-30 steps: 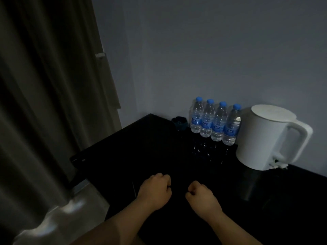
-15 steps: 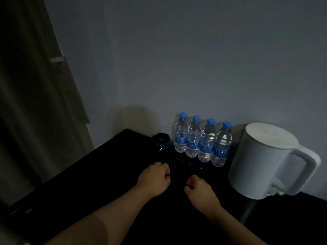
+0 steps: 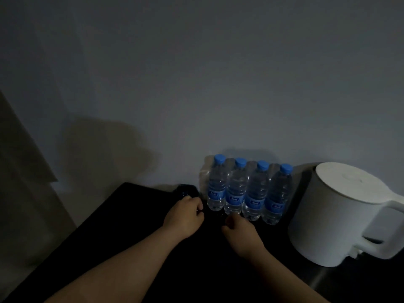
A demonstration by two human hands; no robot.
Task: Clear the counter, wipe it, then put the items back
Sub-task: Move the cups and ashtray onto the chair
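as dim light falls across a black counter (image 3: 122, 226) in the lower half of the frame, a person's two bare forearms reach in from the bottom edge toward the items lined up at its back. the left hand (image 3: 183, 217), at lower centre, has its fingers curled into a fist with nothing showing in its grasp. its knuckles sit just in front of a small dark container (image 3: 185, 191) that is hard to make out in the gloom, and whether they touch it cannot be told. the right hand (image 3: 239, 234), just right of the left and a little lower, is likewise balled up on nothing visible, its knuckles close below the row of bottles. a narrow strip of counter separates the two hands. four clear water bottles (image 3: 236, 189) with blue caps and blue labels stand upright side by side at centre right, against the grey wall (image 3: 218, 84). a white kettle (image 3: 341, 215) with its lid on stands upright at the right edge, just beside the last bottle, its handle pointing toward the right border of the frame. a pale curtain (image 3: 19, 171) hangs at the left edge, and a soft shadow (image 3: 105, 154) darkens the wall at centre left, above the counter's far corner.
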